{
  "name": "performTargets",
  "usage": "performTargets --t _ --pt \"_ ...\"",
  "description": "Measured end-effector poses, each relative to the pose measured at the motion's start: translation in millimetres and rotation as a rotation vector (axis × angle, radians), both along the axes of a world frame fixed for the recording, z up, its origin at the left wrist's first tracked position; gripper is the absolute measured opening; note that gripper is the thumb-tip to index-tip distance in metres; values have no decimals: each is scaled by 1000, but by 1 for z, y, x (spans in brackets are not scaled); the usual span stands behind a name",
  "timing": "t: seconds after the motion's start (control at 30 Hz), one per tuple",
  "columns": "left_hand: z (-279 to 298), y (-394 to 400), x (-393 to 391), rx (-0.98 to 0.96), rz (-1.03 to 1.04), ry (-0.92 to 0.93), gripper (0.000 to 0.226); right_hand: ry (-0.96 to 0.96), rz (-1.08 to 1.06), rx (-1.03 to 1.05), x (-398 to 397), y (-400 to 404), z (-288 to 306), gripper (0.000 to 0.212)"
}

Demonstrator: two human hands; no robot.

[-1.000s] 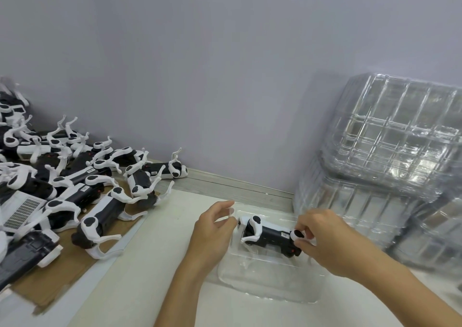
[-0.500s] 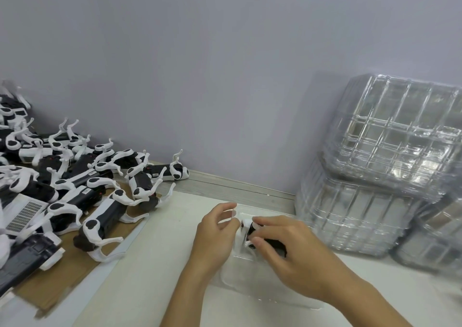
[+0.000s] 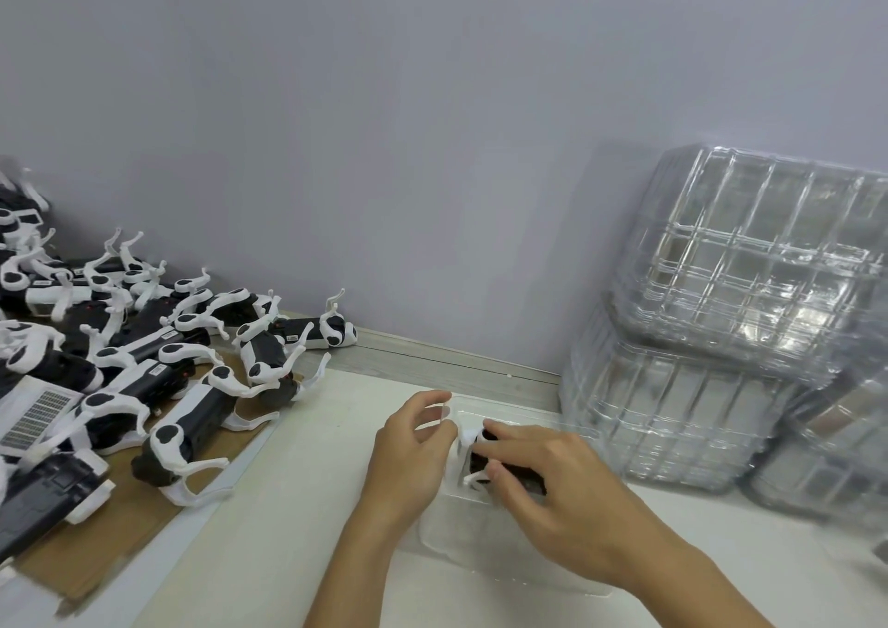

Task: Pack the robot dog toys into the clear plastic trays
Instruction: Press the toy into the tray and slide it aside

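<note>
We see one black-and-white robot dog toy (image 3: 485, 454) lying in the clear plastic tray (image 3: 504, 560) that sits flat on the white bench (image 3: 298, 507) in front of us. Our right hand (image 3: 562, 497) lies over the toy from the right, its fingers curled down onto the black body and covering most of it. Our left hand (image 3: 413, 454) is at the tray's left end, fingertips pinching the toy's white leg. A heap of unpacked robot dogs (image 3: 144, 363) lies to the left on a sheet of brown cardboard (image 3: 110, 541), well apart from the tray. To the right, stacks of empty clear trays (image 3: 740, 329) stand against the pale wall (image 3: 384, 123), the nearest stack just beside the tray in use.
</note>
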State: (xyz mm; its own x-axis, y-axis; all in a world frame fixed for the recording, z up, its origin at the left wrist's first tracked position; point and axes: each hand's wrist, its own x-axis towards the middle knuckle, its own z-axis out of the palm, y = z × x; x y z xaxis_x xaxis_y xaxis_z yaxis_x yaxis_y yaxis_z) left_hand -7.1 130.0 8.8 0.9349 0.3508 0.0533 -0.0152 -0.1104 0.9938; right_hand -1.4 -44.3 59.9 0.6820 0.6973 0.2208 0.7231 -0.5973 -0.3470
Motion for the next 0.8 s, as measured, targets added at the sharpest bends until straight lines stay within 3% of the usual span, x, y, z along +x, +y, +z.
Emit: performTargets --t 0.23,0.57,0.8 --pt "-1 1 0 3 -1 -2 26 -155 -94 -105 -16 18 -7 24" --pt "1 -1 1 -7 19 2 26 -70 -167 -2 -13 16 0 28" --pt "1 -1 -1 -14 15 19 29 -83 -202 -50 -10 20 -3 24"
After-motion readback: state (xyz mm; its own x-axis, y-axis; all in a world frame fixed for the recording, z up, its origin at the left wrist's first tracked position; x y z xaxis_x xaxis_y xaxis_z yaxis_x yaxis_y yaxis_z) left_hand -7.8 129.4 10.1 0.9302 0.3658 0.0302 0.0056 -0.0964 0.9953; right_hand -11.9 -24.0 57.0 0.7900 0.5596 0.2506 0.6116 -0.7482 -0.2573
